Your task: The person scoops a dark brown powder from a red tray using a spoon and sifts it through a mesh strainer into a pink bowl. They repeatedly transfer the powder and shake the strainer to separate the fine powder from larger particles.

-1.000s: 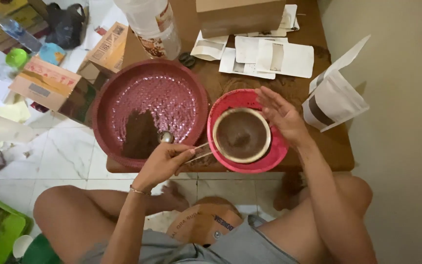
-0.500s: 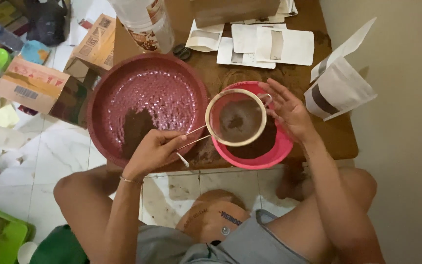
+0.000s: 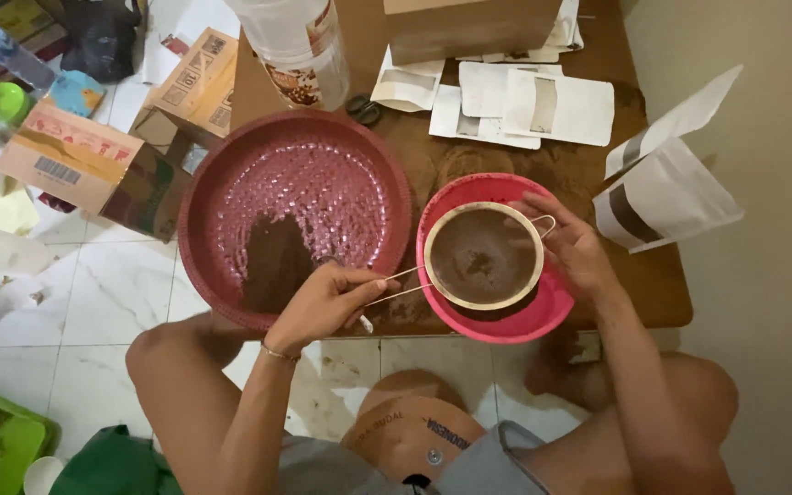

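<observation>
Head view: left hand (image 3: 323, 302) pinches the wire handle of a round sieve (image 3: 483, 255) of brown powder, holding it level over the pink bowl (image 3: 543, 316) so siftings land inside. Right hand (image 3: 572, 246), fingers curled, steadies the sieve's far rim.

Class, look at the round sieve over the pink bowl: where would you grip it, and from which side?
Grip the sieve by its thin wire handle, coming from the left, where the left hand pinches it. The right hand steadies the far rim by the small wire loop, above the pink bowl.
</observation>
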